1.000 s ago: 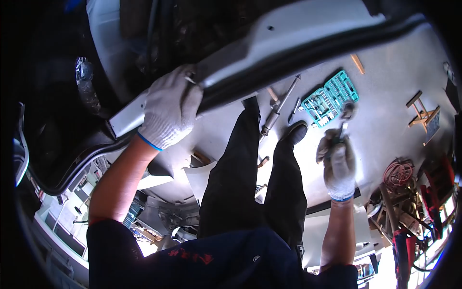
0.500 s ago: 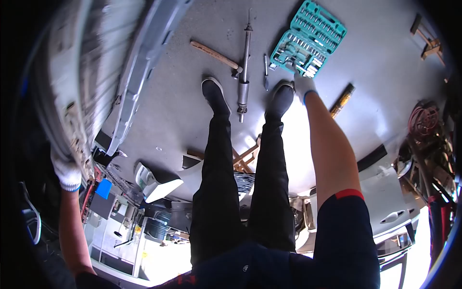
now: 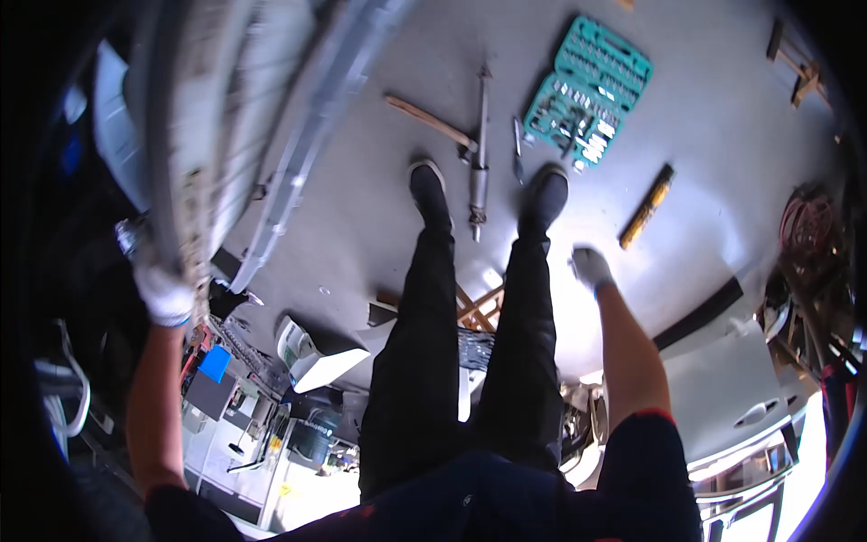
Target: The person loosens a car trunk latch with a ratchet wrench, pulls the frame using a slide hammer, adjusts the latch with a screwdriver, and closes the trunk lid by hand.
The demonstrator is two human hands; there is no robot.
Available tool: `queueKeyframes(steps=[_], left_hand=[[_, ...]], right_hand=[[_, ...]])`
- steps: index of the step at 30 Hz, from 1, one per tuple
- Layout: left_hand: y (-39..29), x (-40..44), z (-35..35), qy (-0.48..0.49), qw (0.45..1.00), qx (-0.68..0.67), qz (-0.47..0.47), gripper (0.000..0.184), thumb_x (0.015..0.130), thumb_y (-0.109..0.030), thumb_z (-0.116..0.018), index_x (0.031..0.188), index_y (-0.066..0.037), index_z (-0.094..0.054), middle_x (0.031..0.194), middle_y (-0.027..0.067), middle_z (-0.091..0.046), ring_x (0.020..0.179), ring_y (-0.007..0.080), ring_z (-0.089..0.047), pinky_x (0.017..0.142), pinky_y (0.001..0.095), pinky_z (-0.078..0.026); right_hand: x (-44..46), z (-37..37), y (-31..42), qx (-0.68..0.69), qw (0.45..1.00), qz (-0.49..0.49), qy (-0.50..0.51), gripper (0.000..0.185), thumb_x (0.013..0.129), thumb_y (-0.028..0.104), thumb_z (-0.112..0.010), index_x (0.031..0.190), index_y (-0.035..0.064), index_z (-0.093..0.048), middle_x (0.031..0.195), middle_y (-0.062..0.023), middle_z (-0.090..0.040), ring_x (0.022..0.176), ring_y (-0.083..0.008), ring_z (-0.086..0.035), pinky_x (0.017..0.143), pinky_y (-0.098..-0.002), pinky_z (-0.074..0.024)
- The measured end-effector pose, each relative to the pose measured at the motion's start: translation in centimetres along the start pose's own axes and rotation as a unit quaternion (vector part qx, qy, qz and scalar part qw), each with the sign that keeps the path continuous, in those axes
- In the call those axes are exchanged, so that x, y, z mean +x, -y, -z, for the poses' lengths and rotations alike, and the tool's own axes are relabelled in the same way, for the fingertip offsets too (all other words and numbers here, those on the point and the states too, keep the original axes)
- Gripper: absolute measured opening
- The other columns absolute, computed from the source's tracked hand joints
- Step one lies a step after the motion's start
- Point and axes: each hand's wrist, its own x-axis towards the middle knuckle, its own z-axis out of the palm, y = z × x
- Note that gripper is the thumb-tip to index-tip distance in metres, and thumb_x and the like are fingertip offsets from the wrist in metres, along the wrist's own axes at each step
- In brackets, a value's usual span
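Observation:
Gloved in white, my left hand is at the edge of a light metal vehicle panel on the left, its fingers hidden or blurred. My right hand, also gloved, hangs over the floor below an open green socket set case. Its fingers are smeared and I cannot make out anything in them. Beside the case lies a small dark tool.
A wooden-handled hammer and a long metal slide tool lie before my feet. To the right are a yellow worn bar, a wooden stand, a coiled red hose and a pale car door.
My right hand, first raised with a tool, reached to the socket case and has now drawn back from it. My left hand has shifted to the panel's lower edge. The view has tilted.

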Motion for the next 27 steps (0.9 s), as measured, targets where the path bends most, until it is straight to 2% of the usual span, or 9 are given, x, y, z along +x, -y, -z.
queueKeyframes(steps=[2,4,6,11,15,17,21,23,27], left_hand=[[-2.1,2.9,0.8,-0.012,0.999,-0.019,0.025,0.036,0.104,-0.02,-0.067,0.124,0.009,-0.059,0.116,0.0288,-0.069,0.103,0.048,-0.071,0.095,0.0525,-0.059],[-3.1,3.9,-1.7,-0.189,0.975,-0.097,0.069,0.026,0.108,-0.018,-0.054,0.106,0.005,-0.064,0.101,0.0277,-0.069,0.091,0.0456,-0.069,0.084,0.0537,-0.058],[-5.9,8.3,3.2,-0.112,0.951,-0.174,0.232,0.028,0.103,-0.019,-0.048,0.089,0.0,-0.063,0.087,0.025,-0.064,0.08,0.0461,-0.062,0.074,0.0533,-0.051],[-7.0,8.0,3.3,0.02,0.895,-0.147,0.42,0.037,0.105,-0.038,-0.048,0.11,-0.008,-0.069,0.104,0.0196,-0.074,0.096,0.0424,-0.071,0.09,0.0543,-0.056],[-8.2,8.4,11.0,0.26,0.905,-0.187,0.28,0.047,0.1,-0.035,-0.052,0.13,-0.003,-0.069,0.116,0.0307,-0.073,0.111,0.0444,-0.07,0.101,0.0525,-0.054],[-7.7,8.4,26.5,0.265,0.886,-0.337,0.177,0.03,0.1,-0.032,-0.059,0.114,-0.012,-0.076,0.12,0.0181,-0.074,0.111,0.0379,-0.07,0.097,0.0494,-0.055],[0.3,4.5,49.7,-0.219,0.976,-0.005,-0.009,0.021,0.087,-0.026,-0.067,0.092,-0.006,-0.069,0.093,0.015,-0.068,0.091,0.034,-0.068,0.081,0.0477,-0.055],[2.0,2.0,65.9,-0.206,0.95,0.134,0.191,0.02,0.079,-0.015,-0.067,0.097,-0.006,-0.069,0.096,0.0154,-0.068,0.091,0.0347,-0.068,0.084,0.0484,-0.055],[12.4,-3.1,81.6,-0.585,0.622,0.509,0.112,0.023,0.099,-0.024,-0.065,0.113,-0.008,-0.073,0.106,0.0155,-0.075,0.091,0.0375,-0.073,0.081,0.0453,-0.058]], right_hand=[[-4.7,-1.1,-5.7,-0.044,0.998,-0.034,0.04,0.041,0.1,0.031,-0.047,0.1,0.003,-0.077,0.099,-0.0228,-0.077,0.097,-0.0401,-0.074,0.091,-0.0513,-0.0555],[-9.7,-1.2,-6.7,0.143,0.985,-0.098,0.012,0.025,0.106,0.024,-0.054,0.113,0.0058,-0.069,0.082,-0.0105,-0.072,0.055,-0.0165,-0.059,0.048,-0.0343,-0.0493],[-14.6,0.6,-3.6,0.193,0.975,-0.111,-0.013,0.029,0.105,0.022,-0.056,0.125,0.0043,-0.067,0.086,-0.011,-0.073,0.057,-0.0164,-0.06,0.048,-0.0332,-0.0502],[-19.8,6.9,8.3,0.263,0.962,-0.011,-0.076,0.03,0.104,0.022,-0.06,0.129,0.0046,-0.065,0.085,-0.0118,-0.072,0.052,-0.0161,-0.057,0.046,-0.033,-0.0473],[-26.3,11.5,21.9,0.326,0.935,0.115,-0.077,0.023,0.108,0.018,-0.057,0.127,0.0082,-0.062,0.085,-0.0117,-0.066,0.053,-0.012,-0.05,0.044,-0.0271,-0.0399],[-29.6,12.2,27.7,0.313,0.932,0.162,-0.081,0.029,0.109,0.017,-0.056,0.135,0.0083,-0.059,0.088,-0.0124,-0.068,0.055,-0.0112,-0.05,0.045,-0.0263,-0.0393],[-36.1,11.4,34.1,0.218,0.938,0.261,-0.064,0.022,0.109,0.022,-0.058,0.117,0.0047,-0.068,0.08,-0.0079,-0.068,0.055,-0.0117,-0.055,0.045,-0.0276,-0.0425],[-36.7,10.2,35.0,0.179,0.934,0.295,-0.087,0.021,0.107,0.024,-0.06,0.115,0.0055,-0.067,0.082,-0.0098,-0.07,0.056,-0.0147,-0.059,0.049,-0.0319,-0.0495],[-38.0,8.3,33.4,0.184,0.951,0.238,-0.064,0.023,0.105,0.025,-0.059,0.116,0.007,-0.067,0.083,-0.0083,-0.069,0.057,-0.0171,-0.058,0.049,-0.0345,-0.0471]])
